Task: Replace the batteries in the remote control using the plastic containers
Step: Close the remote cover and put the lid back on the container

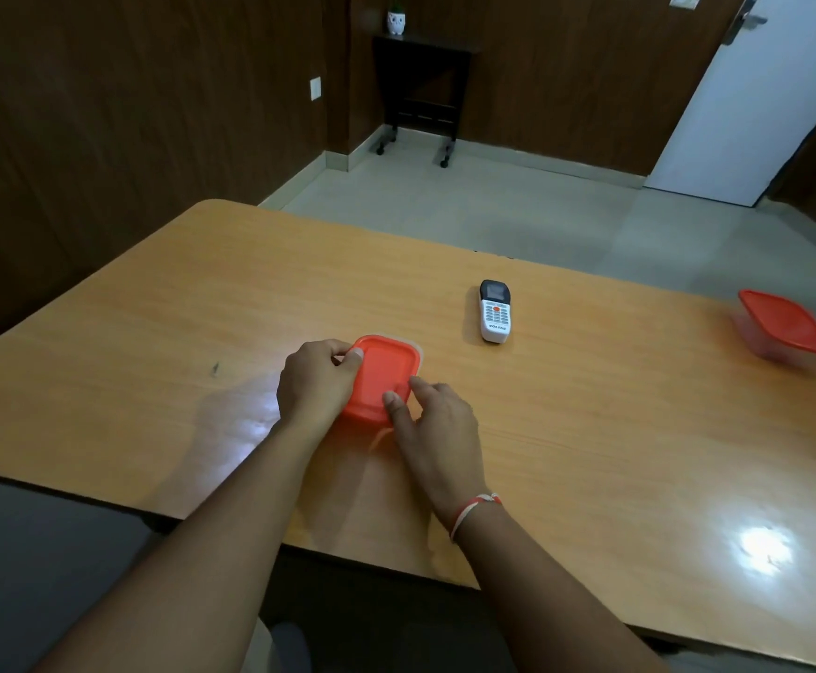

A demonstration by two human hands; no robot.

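A small clear plastic container with an orange lid [381, 376] sits on the wooden table [153, 332] in front of me. My left hand [316, 381] grips its left side, thumb on the lid's far left corner. My right hand [432, 425] holds the near right corner, thumb on the lid and fingers curled at the edge. A white remote control [494, 310] with a dark screen lies face up, beyond and to the right of the container. A second, larger clear container with an orange lid [785, 327] stands at the table's far right. No batteries are visible.
The table's near edge runs diagonally below my forearms. Beyond the table are a tiled floor, a dark wheeled side table [420, 89] with a small white pot, wood-panelled walls and a white door [746, 99].
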